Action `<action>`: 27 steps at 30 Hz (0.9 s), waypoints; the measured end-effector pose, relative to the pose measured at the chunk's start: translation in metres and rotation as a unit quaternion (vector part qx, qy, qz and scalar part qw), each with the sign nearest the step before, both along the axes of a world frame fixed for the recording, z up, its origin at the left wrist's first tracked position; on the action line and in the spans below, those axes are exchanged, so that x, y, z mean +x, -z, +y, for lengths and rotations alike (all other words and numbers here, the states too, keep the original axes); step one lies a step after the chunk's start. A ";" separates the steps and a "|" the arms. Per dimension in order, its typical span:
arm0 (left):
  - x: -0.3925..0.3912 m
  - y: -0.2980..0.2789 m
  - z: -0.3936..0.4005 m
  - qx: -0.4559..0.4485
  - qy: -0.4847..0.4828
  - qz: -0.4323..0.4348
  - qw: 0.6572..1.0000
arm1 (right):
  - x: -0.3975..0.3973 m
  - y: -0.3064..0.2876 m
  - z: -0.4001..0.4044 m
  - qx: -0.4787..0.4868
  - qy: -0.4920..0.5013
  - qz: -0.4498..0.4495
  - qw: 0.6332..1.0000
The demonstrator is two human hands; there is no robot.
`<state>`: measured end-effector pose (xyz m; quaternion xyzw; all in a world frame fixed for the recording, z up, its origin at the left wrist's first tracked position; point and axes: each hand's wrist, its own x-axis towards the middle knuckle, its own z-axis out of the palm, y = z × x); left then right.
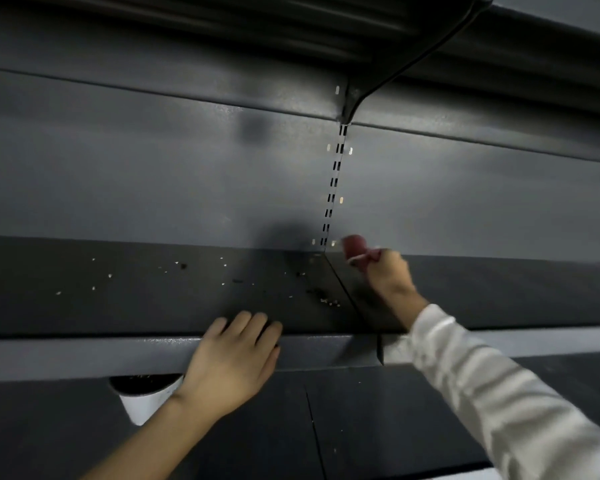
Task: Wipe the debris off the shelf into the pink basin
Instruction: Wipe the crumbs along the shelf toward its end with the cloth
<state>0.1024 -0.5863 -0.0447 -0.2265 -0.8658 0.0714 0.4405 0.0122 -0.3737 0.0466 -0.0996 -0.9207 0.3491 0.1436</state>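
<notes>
A dark grey metal shelf [136,306] runs across the view, with small pale and dark bits of debris [323,297] scattered over it, thickest near the seam between two panels. My right hand [387,271], in a white sleeve, reaches to the back of the shelf and is shut on a reddish cloth [355,247], which is blurred. My left hand [236,358] lies flat with fingers apart over the shelf's front lip and holds nothing. A pale round container [146,396] with dark bits inside peeks out below the lip, partly hidden by my left hand.
A slotted upright strip [333,188] runs up the back wall above the seam. A black cable [413,60] hangs from the upper shelf to the bracket. A lower shelf [395,427] lies beneath.
</notes>
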 end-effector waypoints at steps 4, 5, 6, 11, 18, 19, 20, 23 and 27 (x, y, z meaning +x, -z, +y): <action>0.002 0.002 -0.013 0.000 -0.011 0.011 1.000 | 0.017 0.008 0.046 0.099 0.019 -0.086 0.991; 0.003 0.002 -0.013 0.002 -0.009 0.012 1.000 | 0.021 0.013 0.048 0.102 0.005 -0.094 0.990; 0.003 0.003 -0.012 0.005 -0.009 0.012 1.000 | 0.025 0.016 0.046 0.093 -0.007 -0.094 0.991; 0.001 0.005 -0.009 0.015 -0.011 0.031 0.999 | 0.020 0.023 -0.005 0.136 -0.079 -0.080 0.984; -0.001 0.005 -0.011 0.003 -0.019 0.042 0.999 | 0.013 0.032 -0.101 0.099 -0.185 -0.048 0.976; 0.000 0.005 -0.012 -0.001 -0.022 0.041 0.999 | 0.011 0.031 -0.104 0.090 -0.180 -0.044 0.979; 0.000 0.005 -0.013 -0.004 -0.022 0.040 0.999 | 0.007 0.028 -0.103 0.075 -0.174 -0.035 0.981; 0.001 0.002 -0.020 -0.006 -0.026 0.030 0.999 | -0.011 0.008 -0.070 0.054 -0.148 0.011 0.988; 0.003 0.002 -0.028 0.002 -0.033 0.016 0.999 | -0.043 -0.011 0.021 0.030 -0.049 0.012 0.998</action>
